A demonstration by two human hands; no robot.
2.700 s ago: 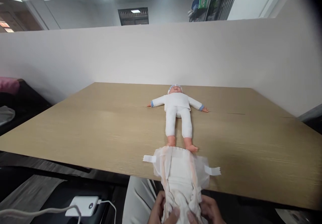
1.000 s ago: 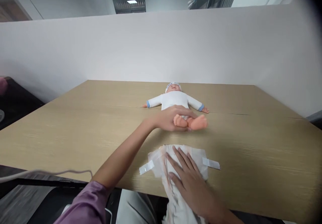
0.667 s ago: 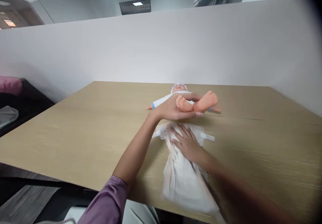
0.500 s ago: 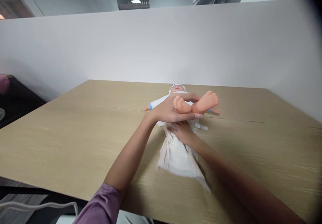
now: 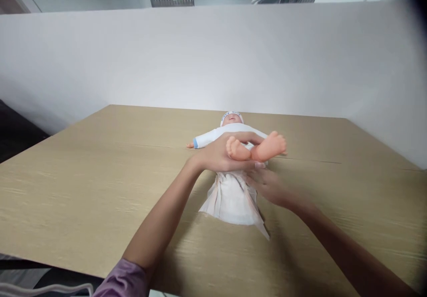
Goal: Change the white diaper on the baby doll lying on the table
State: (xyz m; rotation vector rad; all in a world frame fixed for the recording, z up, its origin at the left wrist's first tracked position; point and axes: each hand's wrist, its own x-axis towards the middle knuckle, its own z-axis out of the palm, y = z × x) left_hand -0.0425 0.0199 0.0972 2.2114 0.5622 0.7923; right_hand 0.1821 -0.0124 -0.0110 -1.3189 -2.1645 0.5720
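Note:
A baby doll (image 5: 208, 138) in a white top with blue cuffs and a printed white cap lies on its back, head toward the far edge. My left hand (image 5: 218, 154) is wrapped round the doll's legs, holding both feet (image 5: 269, 146) raised together. Under the doll's bottom, an unfolded white diaper (image 5: 235, 201) spreads toward me. My right hand (image 5: 267, 183) is at the diaper's right side, just below the raised feet. Motion smears its fingers, so their grip is unclear. The raised legs and my left hand cover the doll's middle.
The doll lies on a wide tan table (image 5: 83, 186). A pale partition (image 5: 200, 61) rises behind the table's far edge. A dark object (image 5: 20, 130) stands beyond the left edge, and a white cable (image 5: 43, 289) runs at the lower left.
My right hand has drawn back from the middle of the diaper, beneath the feet, to its right side. My left hand keeps the legs raised, slightly lower. The view has shifted a little.

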